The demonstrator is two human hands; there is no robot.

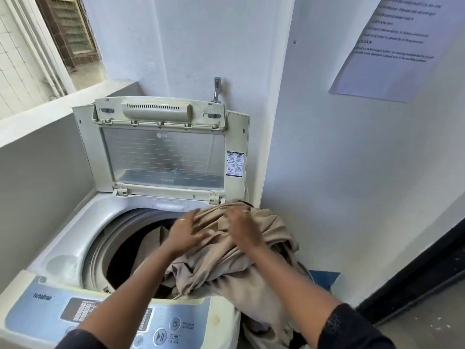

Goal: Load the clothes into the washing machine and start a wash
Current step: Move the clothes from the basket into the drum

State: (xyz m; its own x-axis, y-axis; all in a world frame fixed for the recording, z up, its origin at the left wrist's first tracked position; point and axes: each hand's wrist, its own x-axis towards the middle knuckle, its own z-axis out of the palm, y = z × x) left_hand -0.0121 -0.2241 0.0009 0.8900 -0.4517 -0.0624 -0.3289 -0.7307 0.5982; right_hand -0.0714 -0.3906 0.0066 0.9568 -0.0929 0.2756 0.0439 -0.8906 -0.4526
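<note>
Loading step in hand. Beige cloth [226, 260] bunched over right rim of washing machine [75, 235], partly over drum [125, 253], tail hanging outside. Left hand [185, 231] fingers spread, pressing cloth. Right hand [242, 226] on bundle, grip blurred, cannot tell. Next probably: push bundle left, down into drum.

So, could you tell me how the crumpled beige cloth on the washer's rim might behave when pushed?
The crumpled beige cloth looks floppy, deeply folded, so it will probably bunch, not slide. Part hangs outside the white washing machine, so it may slip off.
</note>
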